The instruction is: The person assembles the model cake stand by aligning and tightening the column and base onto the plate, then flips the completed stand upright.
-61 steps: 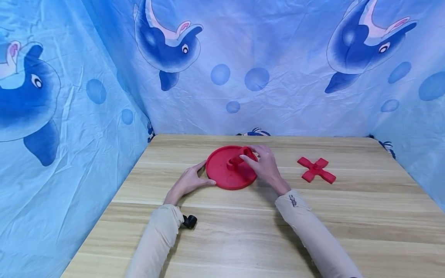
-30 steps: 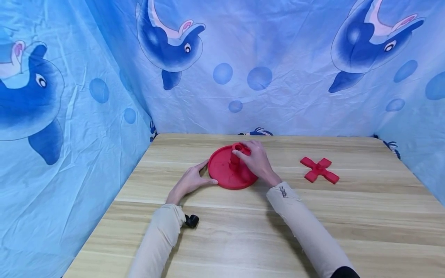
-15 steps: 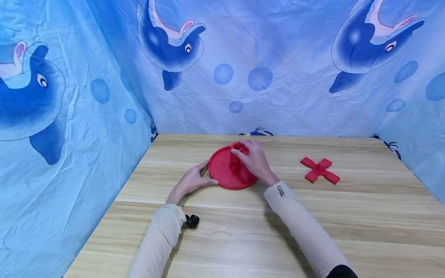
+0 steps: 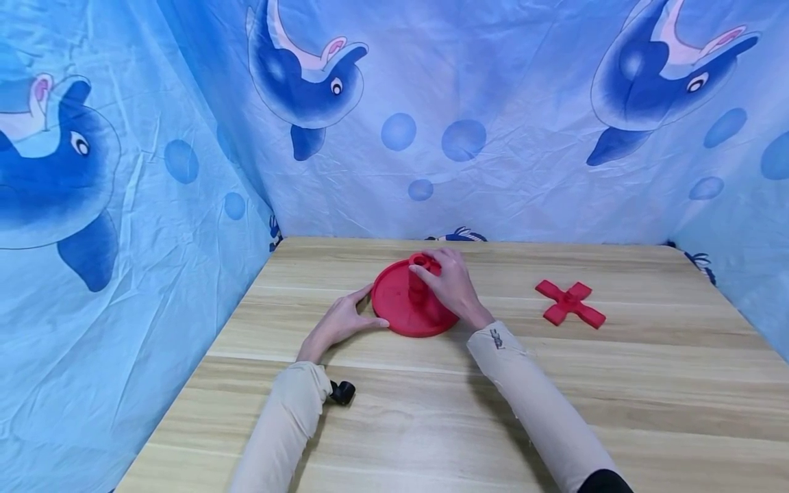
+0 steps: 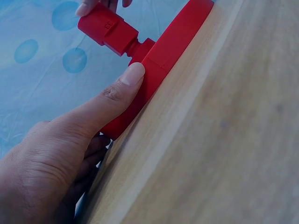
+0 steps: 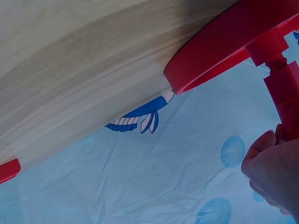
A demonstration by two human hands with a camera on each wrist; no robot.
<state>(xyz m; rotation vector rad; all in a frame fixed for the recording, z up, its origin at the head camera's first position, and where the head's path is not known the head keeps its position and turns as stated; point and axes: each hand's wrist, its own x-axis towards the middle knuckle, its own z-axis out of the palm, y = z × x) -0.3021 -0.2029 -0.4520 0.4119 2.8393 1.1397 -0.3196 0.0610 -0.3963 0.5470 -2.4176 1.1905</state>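
A round red tray-like base (image 4: pixel 394 308) with a raised rim lies flat on the table. My left hand (image 4: pixel 341 320) holds its left edge, with the thumb at the front rim (image 5: pixel 159 60) and the fingers farther round. Over the middle of the base stands a red post (image 4: pixel 416 282), hollow at the top. My right hand (image 4: pixel 453 282) grips the post near its upper end. In the left wrist view the post (image 5: pixel 110 30) bears a number and meets a narrow threaded-looking neck (image 5: pixel 134 48) rising from the base. The right fingers are partly hidden behind the post.
A red four-armed cross piece (image 4: pixel 570 303) lies on the wooden table (image 4: pixel 419 424) to the right. A black device (image 4: pixel 342 392) sits at my left wrist. Blue cloth (image 4: pixel 518 192) with dolphins hangs behind the table and at its sides.
The post was tilted to the right two seconds ago and now stands upright over the base's middle. My right hand has shifted slightly left with it. My left hand keeps its hold.
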